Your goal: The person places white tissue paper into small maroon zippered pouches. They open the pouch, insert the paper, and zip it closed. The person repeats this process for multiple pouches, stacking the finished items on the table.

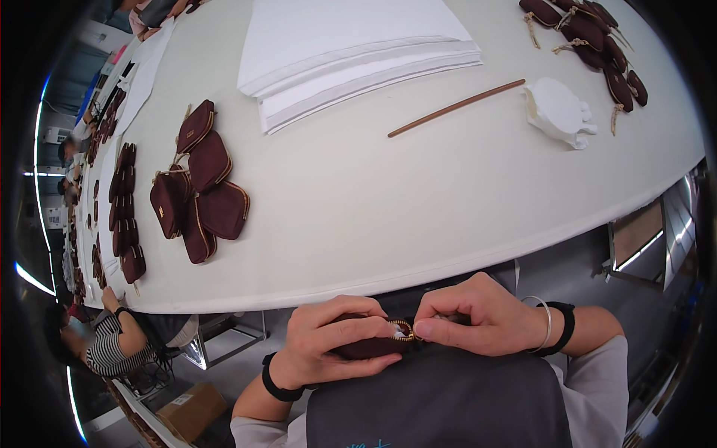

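Just off the table's near edge, above my dark apron, I hold a maroon zip pouch [367, 348]. My left hand [328, 340] wraps round its body, thumb and fingers closed on it. A gold-toothed zip shows part open between my hands, with something white inside the gap. My right hand [474, 317] pinches at the zip's right end, thumb against the fingers. The small part in that pinch, probably the zip's pull, is mostly covered by my fingers.
Maroon pouches [216, 209] lie in a cluster on the white table [321, 224], with another pile [590, 37] at far right. White sheets [358, 45] are stacked ahead. A brown stick [455, 108] lies beside a crumpled white item [556, 112]. A striped-shirted person [116, 355] sits left.
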Demonstrator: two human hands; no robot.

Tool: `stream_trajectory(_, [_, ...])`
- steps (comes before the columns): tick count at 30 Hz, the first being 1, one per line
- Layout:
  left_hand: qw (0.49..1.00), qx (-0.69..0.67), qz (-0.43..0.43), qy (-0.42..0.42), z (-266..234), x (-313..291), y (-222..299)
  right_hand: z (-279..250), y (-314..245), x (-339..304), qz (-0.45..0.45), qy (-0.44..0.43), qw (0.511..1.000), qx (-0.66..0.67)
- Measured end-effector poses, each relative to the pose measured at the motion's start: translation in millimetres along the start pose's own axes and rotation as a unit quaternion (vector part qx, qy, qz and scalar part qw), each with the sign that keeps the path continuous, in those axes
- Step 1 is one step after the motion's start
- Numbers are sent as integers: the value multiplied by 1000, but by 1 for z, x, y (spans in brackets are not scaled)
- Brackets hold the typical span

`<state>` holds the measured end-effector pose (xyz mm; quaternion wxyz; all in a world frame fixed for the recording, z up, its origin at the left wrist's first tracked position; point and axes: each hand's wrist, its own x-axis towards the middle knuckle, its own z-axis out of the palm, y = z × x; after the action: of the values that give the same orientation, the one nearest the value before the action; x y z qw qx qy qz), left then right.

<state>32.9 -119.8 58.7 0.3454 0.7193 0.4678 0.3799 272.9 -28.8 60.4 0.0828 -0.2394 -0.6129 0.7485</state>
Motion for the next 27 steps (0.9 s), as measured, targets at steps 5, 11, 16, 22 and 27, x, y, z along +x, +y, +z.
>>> stream_trajectory(5, [999, 42, 8, -31, 1, 5, 5, -2, -1, -1, -1, 4, 1000, 0])
stream_trajectory(11, [998, 49, 7, -30, 3, 2, -1, 0, -7, 3, 29, 9, 1000, -3])
stream_trajectory(16, [998, 45, 32, 23, 8, -2, -1, -5, -1, 1, 85, -17, 994, 71])
stream_trajectory(22, [999, 15, 17, 30, 15, 2, -6, -13, 0, 9, 97, -29, 993, 65])
stream_trajectory(27, [1000, 21, -16, 12, 13, 10, -3, -14, 1, 10, 117, -15, 992, 48])
